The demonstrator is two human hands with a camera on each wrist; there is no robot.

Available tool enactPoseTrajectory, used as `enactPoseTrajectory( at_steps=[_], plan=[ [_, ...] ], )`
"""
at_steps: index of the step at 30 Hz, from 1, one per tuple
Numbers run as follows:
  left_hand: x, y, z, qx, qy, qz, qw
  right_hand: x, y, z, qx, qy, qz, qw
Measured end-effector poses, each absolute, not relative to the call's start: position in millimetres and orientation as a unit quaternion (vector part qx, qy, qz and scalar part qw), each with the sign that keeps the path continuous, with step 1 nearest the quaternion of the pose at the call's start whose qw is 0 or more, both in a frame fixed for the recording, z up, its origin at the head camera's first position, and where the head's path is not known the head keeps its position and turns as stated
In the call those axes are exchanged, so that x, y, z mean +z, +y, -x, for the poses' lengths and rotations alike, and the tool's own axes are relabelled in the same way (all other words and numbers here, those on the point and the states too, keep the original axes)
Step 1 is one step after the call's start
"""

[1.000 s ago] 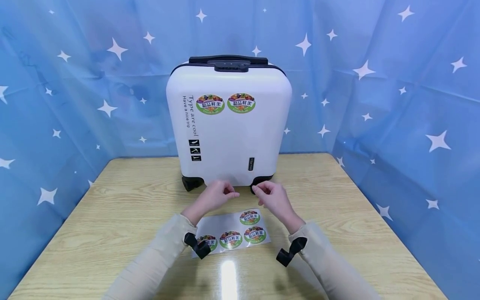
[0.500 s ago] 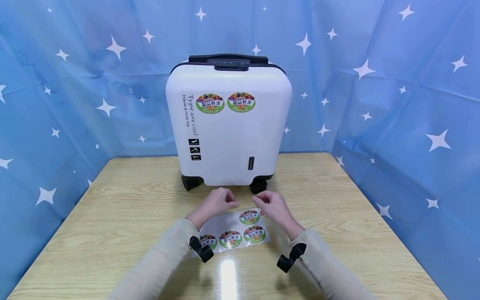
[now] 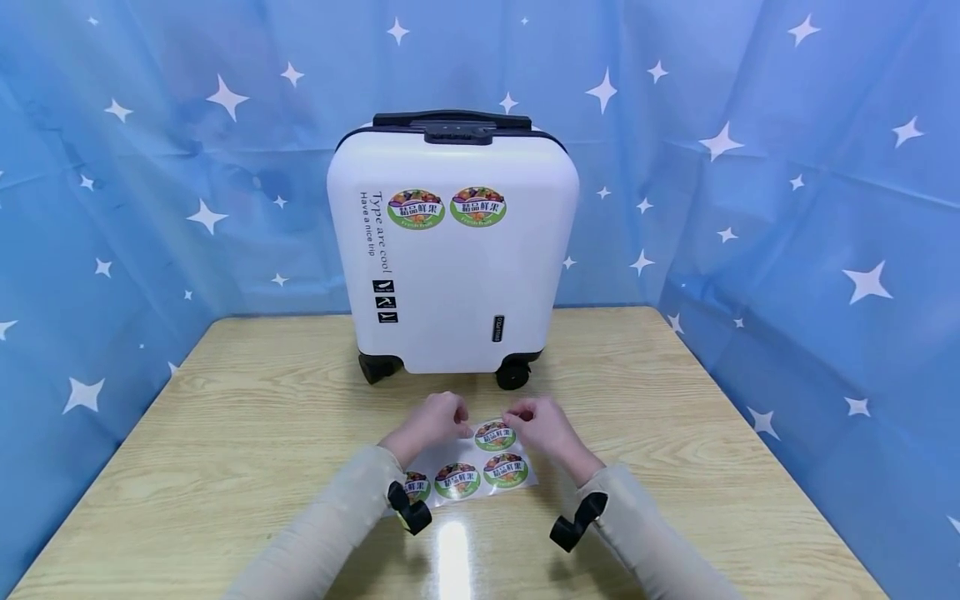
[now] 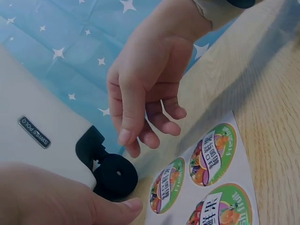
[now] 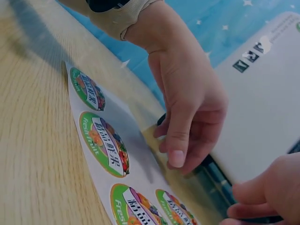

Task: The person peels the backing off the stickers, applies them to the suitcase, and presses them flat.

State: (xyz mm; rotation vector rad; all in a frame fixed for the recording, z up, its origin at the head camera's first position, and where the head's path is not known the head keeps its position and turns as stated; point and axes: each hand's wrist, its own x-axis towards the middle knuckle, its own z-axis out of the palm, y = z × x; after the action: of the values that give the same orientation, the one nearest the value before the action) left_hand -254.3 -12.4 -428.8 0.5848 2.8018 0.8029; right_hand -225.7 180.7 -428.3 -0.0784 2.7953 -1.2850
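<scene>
A glossy white sheet (image 3: 442, 454) lies on the table, bearing several oval fruit stickers, one at its upper right (image 3: 495, 435). My left hand (image 3: 433, 423) is over the sheet's back edge. Its fingers are loosely bent and hold nothing, as the right wrist view shows (image 5: 187, 103). My right hand (image 3: 546, 427) hovers beside the upper-right sticker; in the left wrist view this hand (image 4: 145, 89) has relaxed fingers and nothing between them. Behind the hands stands a white suitcase (image 3: 457, 292) with two matching stickers side by side on its upper front.
The suitcase stands upright on black wheels (image 3: 513, 374) at the back of the wooden table (image 3: 225, 467). A black handle (image 3: 450, 119) tops it. Blue star-printed cloth (image 3: 187, 167) closes off the back and sides.
Both hands have come down and toward me, from just in front of the suitcase's lower edge to the sheet's back edge. Suitcase and sheet have not visibly moved; the head view shifts slightly.
</scene>
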Motion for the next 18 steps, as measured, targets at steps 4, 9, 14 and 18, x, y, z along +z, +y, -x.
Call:
enactPoseTrajectory(
  at_steps=[4, 9, 14, 18],
  plan=[
    [-434, -13, 254, 0.247, 0.945, -0.198, 0.08, -432, 181, 224, -0.402, 0.914, 0.03, 0.044],
    [-439, -11, 254, 0.229, 0.949, -0.197, 0.092, -436, 183, 223, -0.375, 0.925, 0.041, 0.054],
    [-439, -9, 253, 0.233, 0.95, -0.185, 0.094, -438, 182, 222, -0.365, 0.927, 0.045, 0.069],
    [-438, -7, 252, 0.231, 0.953, -0.173, 0.094, -440, 181, 220, -0.359, 0.93, 0.052, 0.068]
  ],
)
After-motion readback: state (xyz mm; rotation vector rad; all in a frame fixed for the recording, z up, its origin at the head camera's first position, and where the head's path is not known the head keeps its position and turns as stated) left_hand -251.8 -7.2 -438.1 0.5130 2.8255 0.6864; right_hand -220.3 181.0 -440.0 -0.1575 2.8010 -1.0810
